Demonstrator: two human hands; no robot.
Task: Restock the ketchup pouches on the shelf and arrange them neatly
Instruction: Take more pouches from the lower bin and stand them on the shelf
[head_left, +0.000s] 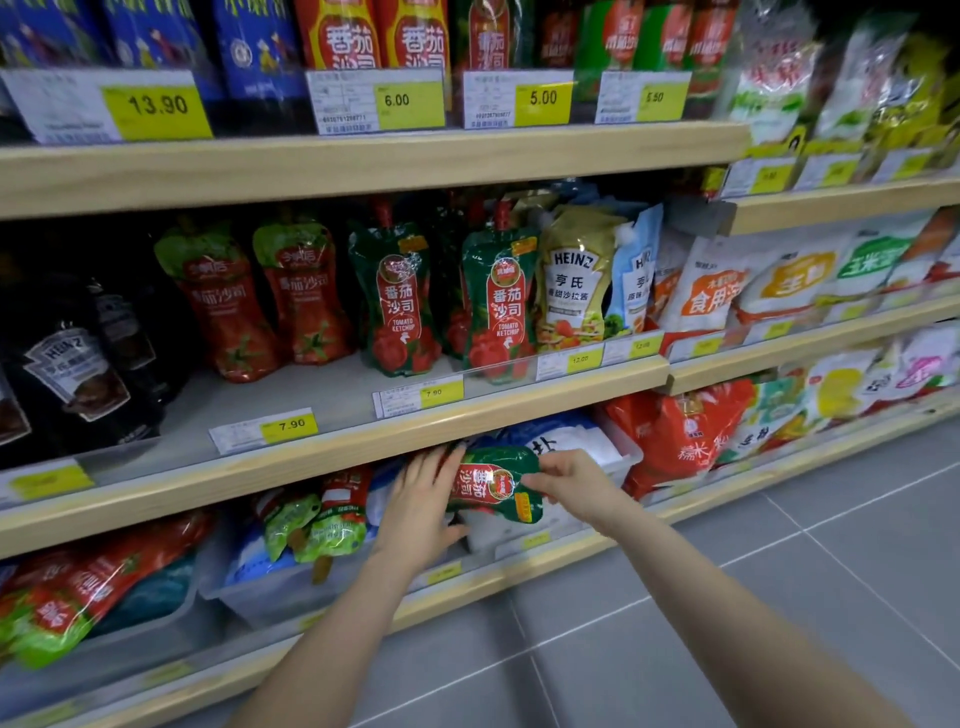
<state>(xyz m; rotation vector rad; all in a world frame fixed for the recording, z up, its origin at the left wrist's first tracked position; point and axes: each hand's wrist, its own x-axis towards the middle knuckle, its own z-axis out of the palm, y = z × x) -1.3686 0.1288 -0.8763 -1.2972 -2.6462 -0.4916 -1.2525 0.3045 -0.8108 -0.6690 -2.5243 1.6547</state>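
Note:
A dark green and red ketchup pouch (493, 486) lies sideways in front of the bottom shelf, held between both hands. My right hand (566, 480) pinches its green top end. My left hand (423, 504) lies with straight fingers against its red bottom end. On the middle shelf (332, 452) stand two matching green ketchup pouches (397, 306) (496, 306), upright behind the 7.90 tag. Left of them stand two red pouches with light green tops (223, 306) (306, 291).
Black Heinz pouches (72, 364) fill the middle shelf's left end; a yellow Heinz salad dressing pouch (576, 280) stands to the right. Clear bins (270, 587) on the bottom shelf hold loose red and green pouches (317, 519). Grey tiled floor (675, 623) lies below.

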